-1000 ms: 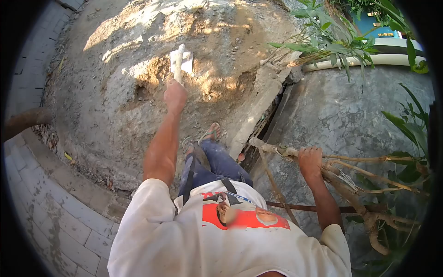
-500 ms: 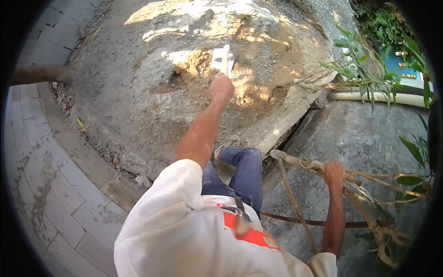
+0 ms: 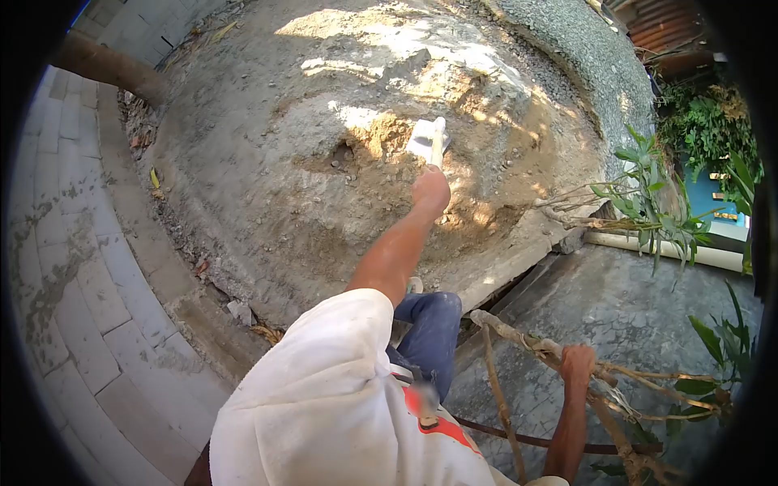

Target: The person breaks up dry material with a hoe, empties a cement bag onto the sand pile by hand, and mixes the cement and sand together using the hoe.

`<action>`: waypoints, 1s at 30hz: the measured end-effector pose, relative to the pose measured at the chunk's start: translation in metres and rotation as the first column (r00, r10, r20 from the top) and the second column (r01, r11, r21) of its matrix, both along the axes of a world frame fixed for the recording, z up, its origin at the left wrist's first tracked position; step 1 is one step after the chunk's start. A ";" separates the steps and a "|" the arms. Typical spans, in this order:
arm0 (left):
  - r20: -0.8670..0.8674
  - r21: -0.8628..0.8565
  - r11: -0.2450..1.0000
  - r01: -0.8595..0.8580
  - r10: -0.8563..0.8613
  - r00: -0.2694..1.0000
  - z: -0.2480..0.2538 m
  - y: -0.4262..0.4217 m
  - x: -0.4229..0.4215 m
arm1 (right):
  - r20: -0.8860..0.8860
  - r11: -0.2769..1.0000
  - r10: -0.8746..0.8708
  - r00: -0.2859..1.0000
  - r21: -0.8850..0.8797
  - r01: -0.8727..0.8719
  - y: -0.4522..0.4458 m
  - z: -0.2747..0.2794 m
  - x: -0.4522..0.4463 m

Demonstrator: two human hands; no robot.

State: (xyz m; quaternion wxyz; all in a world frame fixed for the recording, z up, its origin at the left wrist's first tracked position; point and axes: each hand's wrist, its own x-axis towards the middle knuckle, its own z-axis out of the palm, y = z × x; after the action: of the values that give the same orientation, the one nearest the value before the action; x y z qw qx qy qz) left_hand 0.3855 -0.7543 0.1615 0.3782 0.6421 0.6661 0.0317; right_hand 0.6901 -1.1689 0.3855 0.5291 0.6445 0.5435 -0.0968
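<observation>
My left hand (image 3: 432,189) is closed around the pale handle of a short tool with a flat whitish head (image 3: 423,139), its exact kind unclear. The head is over rough, loose soil (image 3: 356,186) that has a small dark hollow to its left. Off to the right, my right hand (image 3: 578,362) grips a thick bare branch (image 3: 527,337) with thinner stems and some green leaves at its far end. A thin stick (image 3: 502,401) slants down from the branch's near end.
A paved block path (image 3: 81,267) curves along the left, with a trunk-like pole (image 3: 121,69) at upper left. A cracked concrete slab (image 3: 616,292) lies right, bordered by a gap. A pale pipe (image 3: 664,249) and leafy stems (image 3: 648,194) are beyond it.
My view has shifted, so the ground sits lower and farther right. The tool has turned slightly in my left hand's grip. My right hand still grips the branch.
</observation>
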 end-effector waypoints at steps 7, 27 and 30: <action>-0.004 0.038 0.999 0.003 -0.003 1.000 -0.003 -0.010 -0.005 | -0.021 0.995 -0.095 0.995 -0.007 0.095 -0.001 0.003 -0.003; -0.136 0.040 0.987 0.158 -0.151 0.979 0.012 -0.006 -0.010 | -0.094 0.979 -0.052 0.994 0.191 0.069 -0.002 0.005 -0.001; -0.159 0.091 0.984 0.153 -0.137 0.978 0.011 0.001 -0.008 | -0.088 0.980 -0.066 0.994 0.180 0.081 -0.004 0.001 0.001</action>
State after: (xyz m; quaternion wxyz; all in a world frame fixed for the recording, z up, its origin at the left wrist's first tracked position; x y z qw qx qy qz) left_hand 0.3777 -0.7528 0.1721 0.2938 0.7082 0.6419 -0.0109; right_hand 0.6915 -1.1728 0.3869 0.4410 0.7056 0.5470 -0.0921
